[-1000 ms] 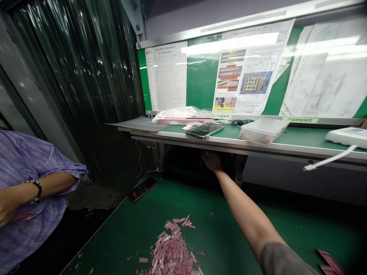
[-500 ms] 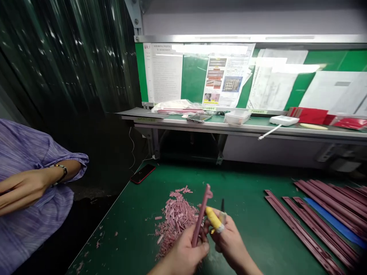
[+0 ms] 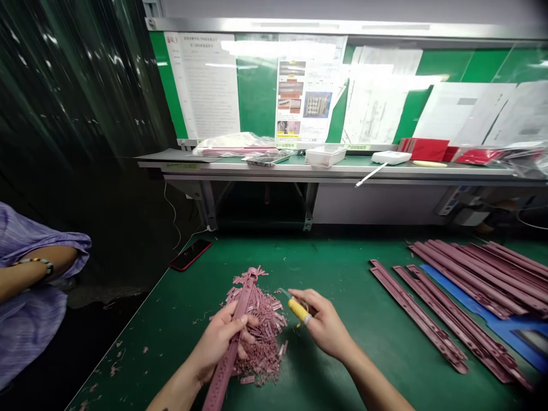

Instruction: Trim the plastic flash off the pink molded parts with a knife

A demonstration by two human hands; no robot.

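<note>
My left hand (image 3: pixel 220 342) is closed round a long pink plastic strip (image 3: pixel 233 342) that slants up over a heap of small pink offcuts (image 3: pixel 261 325) on the green table (image 3: pixel 342 285). My right hand (image 3: pixel 323 325) grips a small yellow-handled cutting tool (image 3: pixel 297 309), its tip pointing left towards the strip. The two hands are a short way apart above the heap.
Several long pink strips (image 3: pixel 462 285) lie at the right, some on a blue sheet (image 3: pixel 505 328). A red phone (image 3: pixel 190 254) rests near the table's left edge. A raised shelf (image 3: pixel 342 168) carries a clear box, bags and a white device. Another person's arm (image 3: pixel 29 274) is at the left.
My right arm came back from under the shelf. Both hands now sit lower over the offcuts, the strip tilted flatter, the tool pointing at it. The view shifted right and down.
</note>
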